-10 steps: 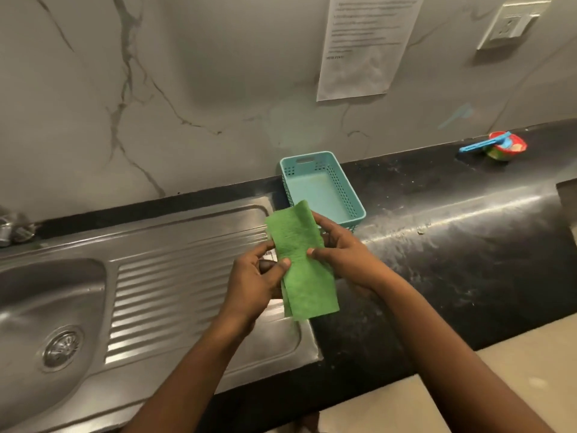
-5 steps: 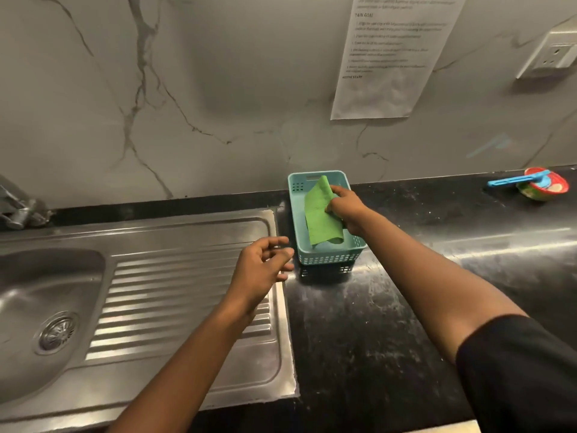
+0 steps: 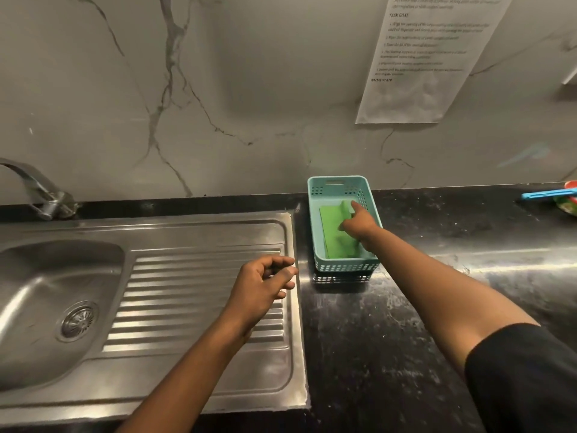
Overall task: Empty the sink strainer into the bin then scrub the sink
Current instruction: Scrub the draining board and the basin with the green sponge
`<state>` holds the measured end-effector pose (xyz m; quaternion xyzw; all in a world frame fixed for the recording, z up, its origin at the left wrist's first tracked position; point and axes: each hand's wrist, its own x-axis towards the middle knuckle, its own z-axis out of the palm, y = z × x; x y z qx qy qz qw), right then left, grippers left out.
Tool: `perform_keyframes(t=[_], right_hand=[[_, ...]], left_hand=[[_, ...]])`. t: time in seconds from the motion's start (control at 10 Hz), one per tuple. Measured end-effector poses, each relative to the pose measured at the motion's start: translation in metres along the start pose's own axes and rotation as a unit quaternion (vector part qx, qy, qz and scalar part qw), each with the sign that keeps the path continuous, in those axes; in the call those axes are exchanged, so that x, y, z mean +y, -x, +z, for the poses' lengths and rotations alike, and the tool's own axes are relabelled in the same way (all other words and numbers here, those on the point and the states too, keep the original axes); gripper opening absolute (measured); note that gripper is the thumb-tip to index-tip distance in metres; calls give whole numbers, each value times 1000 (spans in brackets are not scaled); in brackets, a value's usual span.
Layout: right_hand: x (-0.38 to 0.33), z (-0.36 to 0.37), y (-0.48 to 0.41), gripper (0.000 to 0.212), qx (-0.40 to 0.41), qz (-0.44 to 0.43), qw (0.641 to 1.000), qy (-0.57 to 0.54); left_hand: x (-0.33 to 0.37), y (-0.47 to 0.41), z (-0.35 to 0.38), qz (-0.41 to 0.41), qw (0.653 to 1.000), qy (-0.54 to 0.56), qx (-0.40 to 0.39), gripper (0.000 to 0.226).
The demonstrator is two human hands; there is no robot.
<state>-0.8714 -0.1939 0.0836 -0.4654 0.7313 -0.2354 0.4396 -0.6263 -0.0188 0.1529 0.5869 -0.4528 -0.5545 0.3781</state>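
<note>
Right hand (image 3: pixel 356 221) rests loosely on the green cloth (image 3: pixel 335 235) in the basket (image 3: pixel 343 264); withdrawing carelessly could drag it out. Left hand (image 3: pixel 265 284) hovers, loosely curled, empty.

Teal basket (image 3: pixel 315 214), perforated in dot rows along its walls, at 1 o'clock from frame centre. Green scrub cloth (image 3: pixel 332 232) inside it, plain. Countertop (image 3: pixel 406 307) black with pale smears, at 4 o'clock. Sink (image 3: pixel 37 307) and ribbed drainboard (image 3: pixel 193 292) silver-grey steel, at 8 o'clock. Wall (image 3: pixel 249 73) grey-white marble with dark veins, at 12 o'clock. White printed sheet (image 3: pixel 421 57) at 2 o'clock. Black sleeve (image 3: pixel 524 376).
</note>
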Motion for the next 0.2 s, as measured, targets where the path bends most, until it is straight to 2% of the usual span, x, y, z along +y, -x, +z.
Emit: perform_keyframes(t=[0.1, 0.2], right_hand=[[-1, -5, 3, 78, 36, -8, 999, 28], [-12, -1, 20, 68, 65, -63, 995, 39]], left_hand=[[-2, 2, -6, -3, 1000, 4, -4, 17], [-2, 2, -16, 2, 1000, -2, 2, 17]])
